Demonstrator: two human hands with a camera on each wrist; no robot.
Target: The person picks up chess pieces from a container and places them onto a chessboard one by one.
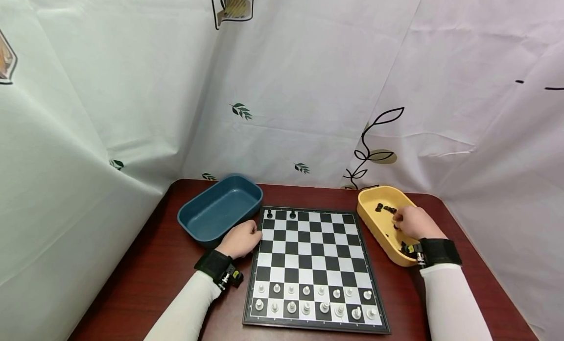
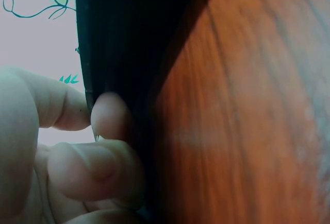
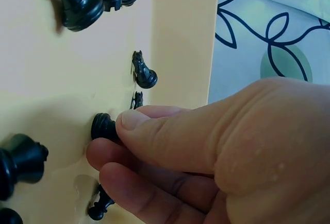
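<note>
A chessboard [image 1: 308,253] lies in the middle of the table, with white pieces [image 1: 306,299] filling its two near rows and two black pieces [image 1: 292,214] on the far row. My left hand [image 1: 241,239] sits at the board's left edge [image 2: 118,38], with curled fingertips [image 2: 108,115] against the dark rim. My right hand [image 1: 407,222] reaches into the yellow tray [image 1: 371,222]. There its thumb and fingers [image 3: 154,131] pinch one black piece [image 3: 104,127] low over the tray floor [image 3: 51,80]. Other black pieces [image 3: 77,0] lie loose around it.
A blue tray [image 1: 220,208] with nothing visible in it stands at the back left, just beyond my left hand. The table [image 1: 154,272] is dark red wood. White curtains with leaf prints close it in behind and on both sides.
</note>
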